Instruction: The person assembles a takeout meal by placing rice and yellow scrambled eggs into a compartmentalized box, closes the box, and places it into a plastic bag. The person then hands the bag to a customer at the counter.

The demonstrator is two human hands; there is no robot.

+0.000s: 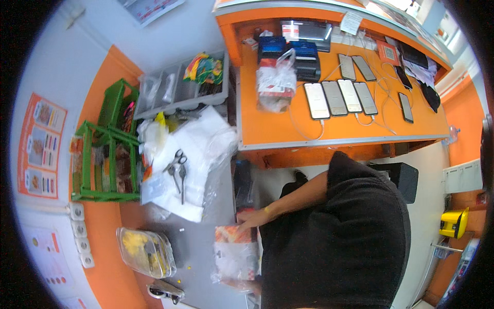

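A plastic-wrapped pack with orange and white print (236, 257) lies at the near edge of a grey metal table (200, 247). At its upper end in the picture is my right hand (252, 219), fingers over the printed edge. My left hand (245, 286) grips the opposite end, blurred and partly covered by clear film. Beyond the pack, a clear lidded tub (146, 253) holds yellow food and a utensil. Near the tub is a tape dispenser (166, 292). Scissors (177, 160) and further dark-handled tools rest on white sheets (197, 143).
An orange desk (270, 135) holds several phones (317, 101), cables, dark boxes and a bagged pack (276, 83). A grey divided tray (179, 87) and a green rack (112, 162) stand by the wall. Black items (244, 185) sit below the desk's corner.
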